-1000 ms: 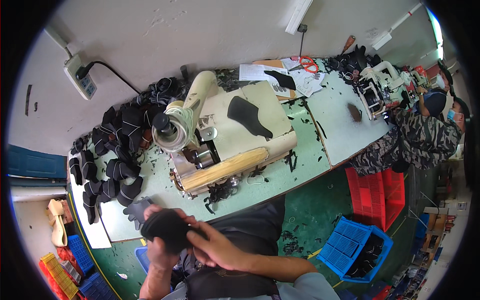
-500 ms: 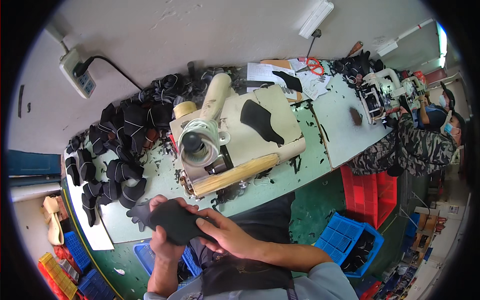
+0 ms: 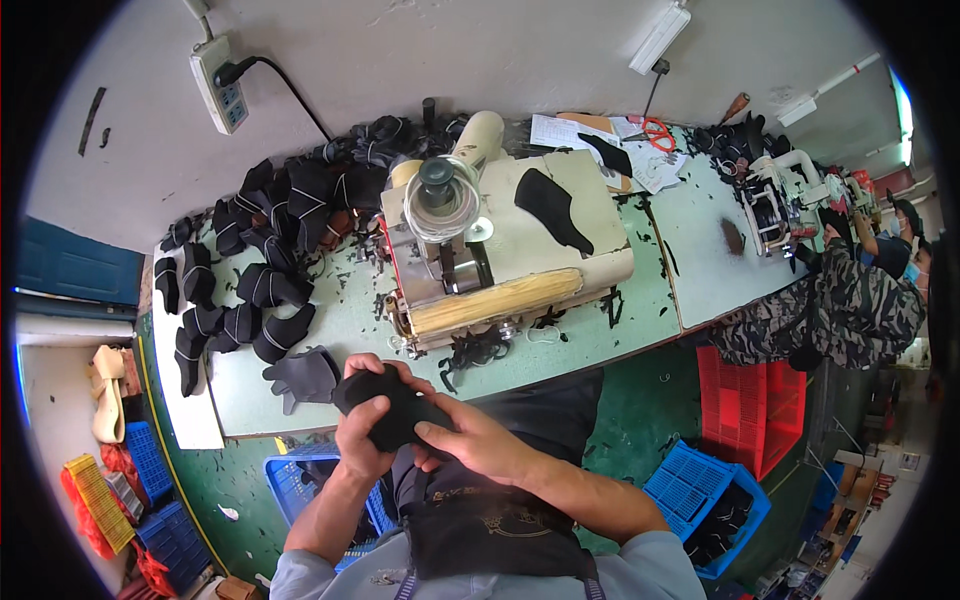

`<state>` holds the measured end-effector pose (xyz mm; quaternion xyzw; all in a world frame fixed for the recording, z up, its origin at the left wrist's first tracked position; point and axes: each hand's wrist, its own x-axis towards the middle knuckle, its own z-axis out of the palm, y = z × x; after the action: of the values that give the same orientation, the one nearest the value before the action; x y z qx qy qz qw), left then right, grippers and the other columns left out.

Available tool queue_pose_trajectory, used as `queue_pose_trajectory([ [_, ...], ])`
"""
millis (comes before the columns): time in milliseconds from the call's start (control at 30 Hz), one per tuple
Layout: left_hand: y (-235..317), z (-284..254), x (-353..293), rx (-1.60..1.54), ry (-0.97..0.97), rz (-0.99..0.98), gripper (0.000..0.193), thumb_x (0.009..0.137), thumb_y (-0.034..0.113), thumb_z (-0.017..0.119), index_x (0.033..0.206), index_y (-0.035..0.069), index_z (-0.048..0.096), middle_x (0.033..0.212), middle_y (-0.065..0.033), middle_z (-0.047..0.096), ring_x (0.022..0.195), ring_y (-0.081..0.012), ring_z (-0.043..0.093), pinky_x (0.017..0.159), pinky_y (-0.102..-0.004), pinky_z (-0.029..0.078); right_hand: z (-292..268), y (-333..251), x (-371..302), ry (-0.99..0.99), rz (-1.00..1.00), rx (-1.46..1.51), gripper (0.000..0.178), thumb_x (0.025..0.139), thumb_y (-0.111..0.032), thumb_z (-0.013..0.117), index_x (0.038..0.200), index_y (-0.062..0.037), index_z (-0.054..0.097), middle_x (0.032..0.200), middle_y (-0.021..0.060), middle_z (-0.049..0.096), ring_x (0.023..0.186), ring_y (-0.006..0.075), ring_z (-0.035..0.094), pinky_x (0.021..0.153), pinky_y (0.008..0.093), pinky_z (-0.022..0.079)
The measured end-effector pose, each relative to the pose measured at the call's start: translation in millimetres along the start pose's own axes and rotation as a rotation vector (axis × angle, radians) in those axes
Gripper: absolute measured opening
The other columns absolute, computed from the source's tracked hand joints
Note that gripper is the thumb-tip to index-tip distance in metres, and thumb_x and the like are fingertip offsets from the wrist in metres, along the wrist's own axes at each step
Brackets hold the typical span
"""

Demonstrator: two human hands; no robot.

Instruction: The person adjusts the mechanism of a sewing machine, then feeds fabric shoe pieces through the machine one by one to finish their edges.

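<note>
In front of my waist, near the table's front edge, I hold a black cut fabric piece between both hands. My left hand grips its left end, thumb on top and fingers around the far edge. My right hand pinches the right end with the thumb pressed on the cloth. Whether it is one layer or several, I cannot tell. Beside my left hand, more flat black pieces lie on the table. Beyond my hands stands a cream sewing machine with a curved black piece on its top.
Bundles of black pieces crowd the left of the pale green table, with scraps scattered around. Red-handled scissors and papers lie at the back. Blue crates and a red crate stand below. People sit at the right.
My view has shifted, so the table sits further right and higher. My hands have turned the black fabric piece and moved off the flat pieces, which now show more on the table.
</note>
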<state>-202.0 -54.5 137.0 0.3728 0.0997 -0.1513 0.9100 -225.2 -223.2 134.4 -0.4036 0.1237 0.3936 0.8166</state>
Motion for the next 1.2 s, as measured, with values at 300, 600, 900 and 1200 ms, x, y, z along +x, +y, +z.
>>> queue_pose_trajectory([
  [300, -5.5, -11.4, 12.8, 0.063, -0.078, -0.006, 0.047, 0.079, 0.014, 0.067, 0.118, 0.01, 0.041, 0.114, -0.0208, 0.053, 0.107, -0.0329, 0.06, 0.091, -0.0469, 0.058, -14.9, -24.4, 11.5, -0.022, 0.071, -0.051, 0.057, 0.102, -0.018, 0.064, 0.151, -0.0007, 0.04, 0.104, 0.0069, 0.061, 0.079, 0.0122, 0.063, 0.062, 0.0262, 0.052],
  [600, 1.2, -19.3, 35.0, 0.132, -0.095, 0.012, 0.049, 0.084, 0.02, 0.074, 0.121, 0.006, 0.045, 0.116, -0.0191, 0.057, 0.115, -0.0332, 0.06, 0.101, -0.0473, 0.052, -22.6, -31.1, 27.5, 0.027, 0.043, -0.117, 0.049, 0.102, -0.025, 0.065, 0.141, -0.0023, 0.048, 0.082, 0.0016, 0.057, 0.065, 0.0077, 0.055, 0.051, 0.0235, 0.043],
  [900, 43.2, -19.8, 62.4, 0.389, -0.23, -0.238, 0.068, 0.09, 0.026, 0.074, 0.145, -0.003, 0.048, 0.136, -0.0148, 0.06, 0.121, -0.0216, 0.06, 0.105, -0.0358, 0.047, -36.2, -45.3, 20.0, 0.115, -0.04, -0.336, 0.041, 0.102, -0.026, 0.066, 0.133, -0.0039, 0.051, 0.08, 0.001, 0.058, 0.061, 0.0076, 0.055, 0.051, 0.0237, 0.047],
  [1200, 50.8, 0.5, 113.0, 1.379, -0.152, -0.221, 0.034, 0.093, 0.023, 0.073, 0.114, -0.003, 0.072, 0.097, -0.0104, 0.075, 0.089, -0.0128, 0.068, 0.082, -0.0297, 0.055, -43.9, -50.7, 28.2, 0.253, -0.089, -0.147, 0.033, 0.102, -0.021, 0.064, 0.129, -0.0033, 0.059, 0.108, 0.0056, 0.068, 0.081, 0.0121, 0.069, 0.066, 0.0245, 0.058],
])
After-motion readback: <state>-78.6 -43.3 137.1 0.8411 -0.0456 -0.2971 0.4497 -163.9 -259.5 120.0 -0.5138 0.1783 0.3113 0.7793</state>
